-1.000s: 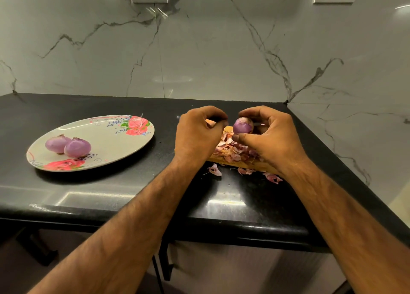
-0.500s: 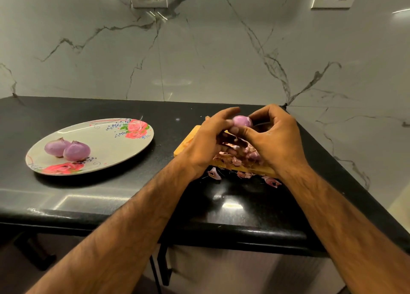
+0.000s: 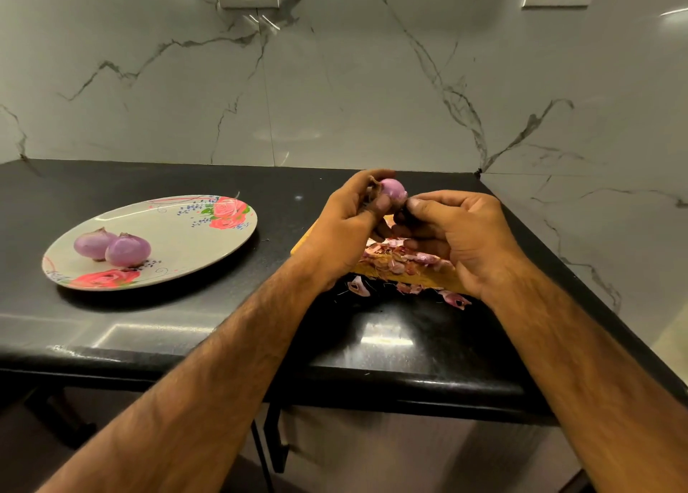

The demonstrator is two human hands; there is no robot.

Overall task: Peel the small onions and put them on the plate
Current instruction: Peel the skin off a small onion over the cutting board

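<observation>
A small purple onion (image 3: 394,190) is held above the wooden cutting board (image 3: 432,280). My left hand (image 3: 348,220) grips it from the left, thumb on its front and fingers behind. My right hand (image 3: 461,232) pinches at its right side with thumb and curled fingers. Two peeled onions (image 3: 111,247) lie side by side, touching, on the left part of the flowered plate (image 3: 193,239), which sits on the counter to the left of my hands.
Loose onion skins (image 3: 402,260) are heaped on the board and several scraps (image 3: 359,286) lie on the black counter (image 3: 260,306) in front of it. The marble wall rises behind, and the counter's front edge is near my forearms.
The onion has passed from my right hand into my left hand's grip and risen slightly. My right hand now pinches at its side.
</observation>
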